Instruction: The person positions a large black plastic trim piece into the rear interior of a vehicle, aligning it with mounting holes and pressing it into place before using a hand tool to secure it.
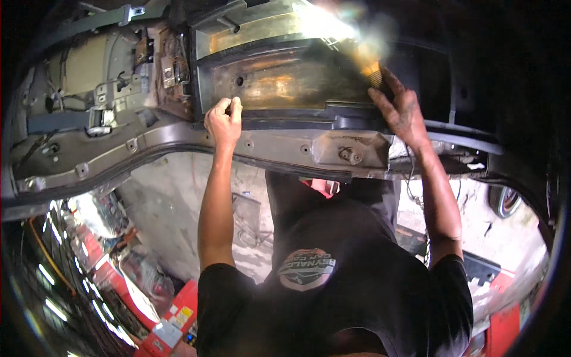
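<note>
Across the top, from nine o'clock round to three, stretches a grey vehicle body (pixel 279 143), bare metal and dark trim, its outer edges swallowed by black. Down at six o'clock a black shirt (pixel 369 268) fills the view, cut off along the lower rim. Pale floor (pixel 172 220) shows either side, much of it blocked by that shirt. Up at twelve lies a long trough (pixel 267 83), scuffed and brownish, its right end sinking into shadow. Red equipment (pixel 187 300) sits at seven o'clock, cropped and tough to identify. Now the right hand (pixel 401 110), two o'clock: thumb and fingers grasp a lamp (pixel 373 71), and that lamp's at one o'clock, ribbed handle visible, its head lost in white glare. Over to the left hand (pixel 226 122), near eleven: fingers curled, thumb up against forefinger by the trough's near edge; whether anything's pinched there, I cannot tell. Out at three, a wheel (pixel 507 201), partly hidden. Smallest, between nine and ten, a metal buckle (pixel 100 122), its details blurred.
</note>
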`<state>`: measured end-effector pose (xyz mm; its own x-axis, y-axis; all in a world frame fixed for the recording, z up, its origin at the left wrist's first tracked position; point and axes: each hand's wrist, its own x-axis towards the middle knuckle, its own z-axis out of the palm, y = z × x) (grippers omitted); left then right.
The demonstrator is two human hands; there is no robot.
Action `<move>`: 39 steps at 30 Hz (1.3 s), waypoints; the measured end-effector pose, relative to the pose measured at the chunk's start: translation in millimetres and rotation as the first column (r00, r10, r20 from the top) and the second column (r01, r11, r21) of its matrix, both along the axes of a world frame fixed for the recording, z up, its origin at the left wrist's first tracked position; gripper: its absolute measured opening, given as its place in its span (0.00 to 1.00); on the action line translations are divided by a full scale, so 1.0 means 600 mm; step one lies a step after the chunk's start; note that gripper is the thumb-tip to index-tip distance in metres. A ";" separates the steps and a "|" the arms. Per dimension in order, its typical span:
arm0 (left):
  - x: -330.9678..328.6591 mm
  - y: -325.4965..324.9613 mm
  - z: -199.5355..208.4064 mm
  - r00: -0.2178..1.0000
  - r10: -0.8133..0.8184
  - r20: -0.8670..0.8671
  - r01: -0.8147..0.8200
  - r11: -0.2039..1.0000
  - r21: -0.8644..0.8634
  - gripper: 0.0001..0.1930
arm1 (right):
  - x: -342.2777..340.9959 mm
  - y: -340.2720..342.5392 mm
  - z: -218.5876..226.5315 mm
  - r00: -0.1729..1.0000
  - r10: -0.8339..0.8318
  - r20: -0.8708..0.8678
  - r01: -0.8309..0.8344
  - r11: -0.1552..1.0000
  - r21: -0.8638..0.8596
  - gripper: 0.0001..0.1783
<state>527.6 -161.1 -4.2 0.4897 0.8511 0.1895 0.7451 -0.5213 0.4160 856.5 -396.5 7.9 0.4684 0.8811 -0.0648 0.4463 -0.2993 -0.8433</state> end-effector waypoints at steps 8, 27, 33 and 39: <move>0.030 -0.003 0.003 0.954 0.151 -0.259 -0.175 0.982 -0.069 0.15 | 0.009 -0.009 -0.012 0.998 0.041 0.039 -0.044 0.994 0.104 0.33; 0.031 0.017 0.024 0.992 -0.041 -0.117 0.017 0.980 -0.198 0.11 | -0.076 0.177 0.131 0.946 0.297 0.129 -0.310 0.946 0.094 0.35; 0.012 0.056 0.028 0.948 -0.294 -0.124 0.224 0.890 -0.397 0.15 | -0.104 0.238 0.174 0.902 0.355 0.247 -0.358 0.933 -0.034 0.34; 0.007 0.103 0.011 0.914 -0.389 -0.114 0.305 0.846 -0.438 0.13 | -0.112 0.258 0.184 0.878 0.358 0.317 -0.381 0.925 0.011 0.34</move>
<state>531.8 -99.0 2.2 0.7575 0.5989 -0.2599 0.6335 -0.5782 0.5142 789.0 -241.7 118.3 0.0944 0.9908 0.0971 0.7500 -0.0067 -0.6614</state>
